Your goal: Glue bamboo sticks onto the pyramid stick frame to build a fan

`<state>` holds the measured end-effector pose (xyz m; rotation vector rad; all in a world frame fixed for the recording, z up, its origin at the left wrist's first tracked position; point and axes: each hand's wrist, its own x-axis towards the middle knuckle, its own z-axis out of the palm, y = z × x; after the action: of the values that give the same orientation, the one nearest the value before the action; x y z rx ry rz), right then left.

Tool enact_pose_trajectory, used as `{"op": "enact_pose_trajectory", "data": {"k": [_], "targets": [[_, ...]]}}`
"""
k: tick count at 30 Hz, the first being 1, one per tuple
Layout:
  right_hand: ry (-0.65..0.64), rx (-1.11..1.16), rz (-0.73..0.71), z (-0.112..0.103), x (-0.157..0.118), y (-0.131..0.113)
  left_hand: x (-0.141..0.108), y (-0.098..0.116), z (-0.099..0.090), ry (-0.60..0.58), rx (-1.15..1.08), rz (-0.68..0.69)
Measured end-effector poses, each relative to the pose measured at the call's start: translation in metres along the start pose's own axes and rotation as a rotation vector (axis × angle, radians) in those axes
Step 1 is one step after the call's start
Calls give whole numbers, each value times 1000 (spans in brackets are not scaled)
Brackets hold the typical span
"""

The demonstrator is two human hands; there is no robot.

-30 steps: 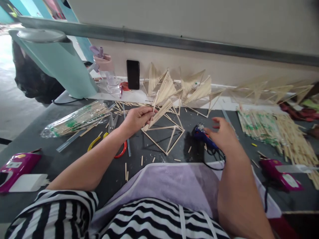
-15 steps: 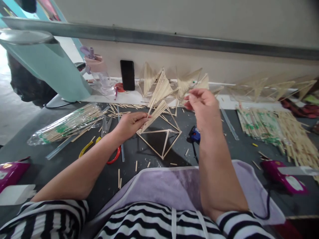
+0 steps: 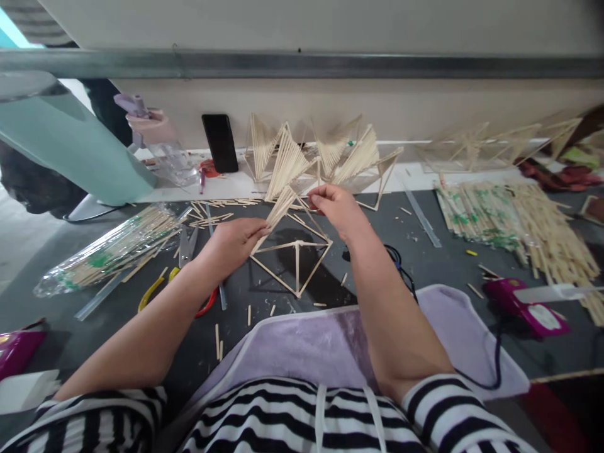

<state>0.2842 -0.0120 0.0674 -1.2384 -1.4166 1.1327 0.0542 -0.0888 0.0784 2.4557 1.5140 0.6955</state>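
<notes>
A frame of thin wooden sticks (image 3: 298, 270) stands on the dark table in front of me, with a fan of close-set sticks on its upper left side. My left hand (image 3: 236, 244) pinches the left edge of this stick frame. Near its upper right side is my right hand (image 3: 333, 207), fingers drawn together; whatever lies between the fingertips is too small to make out. Behind my hands, several similar stick structures (image 3: 287, 163) stand along the wall.
Scissors (image 3: 204, 305) and a plastic bag of sticks (image 3: 113, 251) lie at the left. A phone (image 3: 219, 143) leans on the wall beside a pink bottle (image 3: 150, 126). Stick bundles (image 3: 491, 217) and a magenta glue gun (image 3: 528, 308) are at the right.
My right hand has moved left and down, closer to the stick frame. My left hand still pinches the frame's left edge. The camera view has shifted slightly.
</notes>
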Motion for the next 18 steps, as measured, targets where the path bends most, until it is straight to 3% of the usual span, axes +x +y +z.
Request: {"op": "enact_pose_trajectory", "data": {"k": [12, 18], "targets": [[-113, -34, 40, 2, 1, 7, 7, 9, 7, -73, 216, -18], [-127, -100, -8, 1, 0, 8, 8, 9, 8, -74, 248, -29]]}}
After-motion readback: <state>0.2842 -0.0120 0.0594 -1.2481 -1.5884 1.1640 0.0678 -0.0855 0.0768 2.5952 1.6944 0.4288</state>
